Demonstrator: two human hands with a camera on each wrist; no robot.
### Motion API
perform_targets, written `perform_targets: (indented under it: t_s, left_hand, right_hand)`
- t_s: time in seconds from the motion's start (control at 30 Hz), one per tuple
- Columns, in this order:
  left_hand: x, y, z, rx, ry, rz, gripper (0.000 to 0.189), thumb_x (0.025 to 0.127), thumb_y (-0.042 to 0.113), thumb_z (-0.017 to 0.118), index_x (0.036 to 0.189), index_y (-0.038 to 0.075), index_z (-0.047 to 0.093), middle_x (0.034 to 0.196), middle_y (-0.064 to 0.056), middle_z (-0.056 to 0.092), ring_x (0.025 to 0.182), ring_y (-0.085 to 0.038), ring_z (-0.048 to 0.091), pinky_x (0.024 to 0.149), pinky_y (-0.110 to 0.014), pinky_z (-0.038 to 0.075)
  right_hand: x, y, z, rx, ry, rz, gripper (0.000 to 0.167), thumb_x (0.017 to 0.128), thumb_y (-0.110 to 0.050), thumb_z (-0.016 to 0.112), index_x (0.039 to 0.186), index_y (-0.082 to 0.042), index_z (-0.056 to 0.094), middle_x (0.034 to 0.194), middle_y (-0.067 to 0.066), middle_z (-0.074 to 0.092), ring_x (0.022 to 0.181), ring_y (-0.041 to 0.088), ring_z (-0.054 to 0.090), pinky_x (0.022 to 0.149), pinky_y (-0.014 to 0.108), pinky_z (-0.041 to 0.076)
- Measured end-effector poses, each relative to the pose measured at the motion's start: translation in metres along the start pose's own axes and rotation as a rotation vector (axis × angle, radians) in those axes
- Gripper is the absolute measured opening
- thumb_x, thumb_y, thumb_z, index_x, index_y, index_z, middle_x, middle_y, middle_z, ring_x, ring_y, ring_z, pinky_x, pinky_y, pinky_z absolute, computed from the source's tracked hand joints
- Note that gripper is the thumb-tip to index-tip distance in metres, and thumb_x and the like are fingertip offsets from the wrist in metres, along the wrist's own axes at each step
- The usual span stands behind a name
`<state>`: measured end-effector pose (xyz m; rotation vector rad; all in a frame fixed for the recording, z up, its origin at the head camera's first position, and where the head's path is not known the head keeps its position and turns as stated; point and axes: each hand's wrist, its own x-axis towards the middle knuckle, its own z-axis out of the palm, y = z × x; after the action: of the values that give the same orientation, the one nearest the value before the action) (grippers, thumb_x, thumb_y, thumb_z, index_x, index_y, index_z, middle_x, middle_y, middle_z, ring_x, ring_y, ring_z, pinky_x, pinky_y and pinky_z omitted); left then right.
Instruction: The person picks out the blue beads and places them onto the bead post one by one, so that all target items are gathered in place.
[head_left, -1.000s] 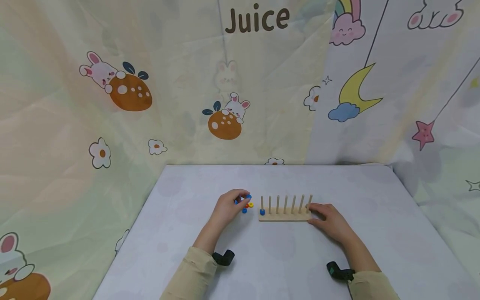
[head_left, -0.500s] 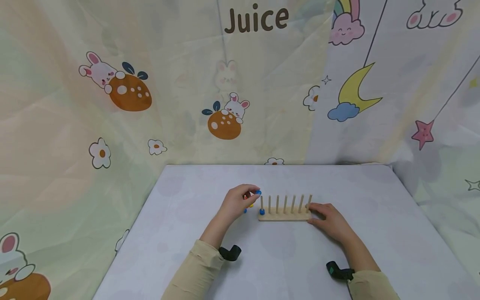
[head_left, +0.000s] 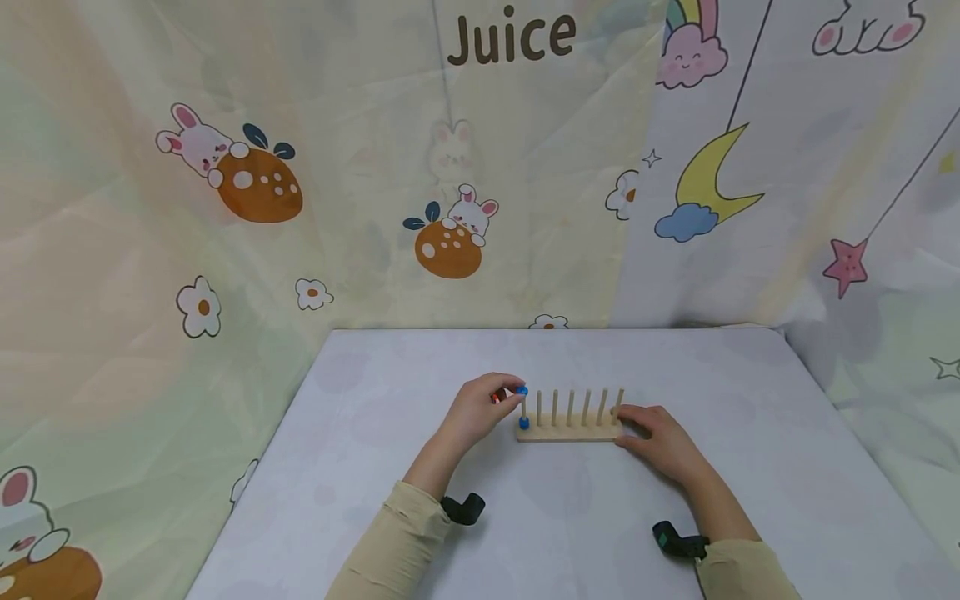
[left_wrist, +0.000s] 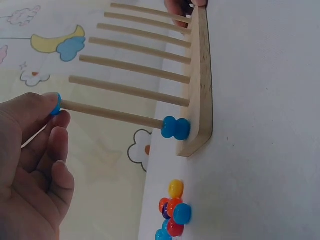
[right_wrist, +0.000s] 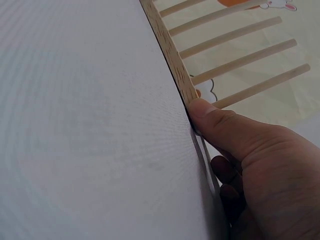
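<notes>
Between thumb and index finger my left hand (head_left: 476, 410) pinches a blue bead (left_wrist: 56, 104) at the tip of the leftmost peg. That peg belongs to a wooden peg rack (head_left: 572, 433) with a row of several upright pegs. Low on the same peg sit two blue beads (left_wrist: 175, 128), touching each other, as the left wrist view shows. My right hand (head_left: 660, 442) grips the rack's right end, its thumb (right_wrist: 202, 110) on the front edge. The right hand's other fingers are mostly hidden behind the rack.
Loose beads in yellow, red, orange, dark purple and blue lie in a small heap (left_wrist: 175, 212) left of the rack, mostly hidden by the left hand in the head view. A white table (head_left: 570, 517) lies under everything, with a printed cloth (head_left: 360, 167) behind it.
My left hand has moved right from the loose beads, carrying a blue bead up and then slightly down onto the leftmost peg's tip. The right hand and rack have stayed put.
</notes>
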<state>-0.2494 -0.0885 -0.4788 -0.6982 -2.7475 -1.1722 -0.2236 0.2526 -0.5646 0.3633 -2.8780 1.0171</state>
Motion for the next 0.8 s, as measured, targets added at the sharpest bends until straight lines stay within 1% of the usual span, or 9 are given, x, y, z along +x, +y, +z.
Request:
perform_targets:
  t_s: [0.2,0.3,0.4,0.53,0.6,0.67,0.8]
  left_hand:
    - [0.001,-0.006,0.005,0.026,0.000,0.035,0.026,0.095,0.031,0.067,0.118,0.019,0.070,0.107,0.005,0.070,0.086,-0.007,0.059,0.072,-0.022,0.049]
    - [0.001,-0.009,0.007,0.033,-0.003,0.036,0.025,0.095,0.029,0.067,0.117,0.018,0.070,0.107,0.004,0.071,0.086,-0.007,0.059,0.072,-0.021,0.049]
    - [0.001,-0.012,0.011,0.037,-0.015,0.017,0.023,0.095,0.030,0.067,0.116,0.020,0.070,0.107,0.004,0.071,0.086,-0.006,0.058,0.073,-0.021,0.049]
    - [-0.001,-0.015,0.015,0.035,-0.039,-0.029,0.023,0.095,0.031,0.067,0.116,0.022,0.069,0.106,0.007,0.070,0.087,-0.006,0.058,0.074,-0.021,0.049]
    - [-0.001,-0.016,0.018,0.034,-0.050,-0.048,0.024,0.094,0.031,0.068,0.116,0.022,0.069,0.106,0.008,0.070,0.088,-0.006,0.058,0.075,-0.021,0.049]
    - [-0.002,-0.016,0.020,0.026,-0.062,-0.058,0.025,0.094,0.029,0.068,0.117,0.019,0.069,0.108,0.006,0.070,0.088,-0.007,0.059,0.075,-0.021,0.049]
    - [-0.004,-0.021,0.025,0.021,-0.075,-0.064,0.025,0.093,0.027,0.069,0.115,0.016,0.070,0.107,0.002,0.070,0.086,-0.007,0.059,0.073,-0.020,0.048]
  right_hand:
    - [0.000,0.003,0.002,0.012,-0.003,0.004,0.051,0.088,-0.036,0.074,0.132,-0.013,0.062,0.137,0.012,0.060,0.122,0.035,0.052,0.103,0.059,0.040]
    - [0.001,0.004,0.002,0.018,-0.001,0.000,0.052,0.088,-0.038,0.073,0.132,-0.013,0.063,0.137,0.012,0.060,0.123,0.036,0.052,0.103,0.059,0.040]
    - [0.001,0.004,0.002,0.019,-0.003,-0.005,0.052,0.088,-0.039,0.073,0.132,-0.013,0.063,0.137,0.012,0.060,0.122,0.036,0.052,0.102,0.059,0.040]
    - [0.001,0.004,0.001,0.023,-0.003,0.000,0.052,0.088,-0.037,0.073,0.132,-0.013,0.062,0.137,0.012,0.060,0.122,0.035,0.052,0.102,0.059,0.040]
    - [0.001,0.005,0.001,0.024,-0.001,0.003,0.052,0.088,-0.036,0.074,0.133,-0.013,0.062,0.137,0.012,0.060,0.122,0.035,0.052,0.102,0.059,0.040]
    - [0.001,0.005,0.002,0.021,-0.001,0.002,0.052,0.088,-0.036,0.074,0.132,-0.013,0.062,0.136,0.012,0.060,0.121,0.035,0.052,0.102,0.059,0.040]
    - [0.001,0.005,0.003,0.018,0.001,-0.001,0.052,0.088,-0.037,0.074,0.132,-0.013,0.063,0.136,0.012,0.060,0.120,0.035,0.053,0.101,0.059,0.041]
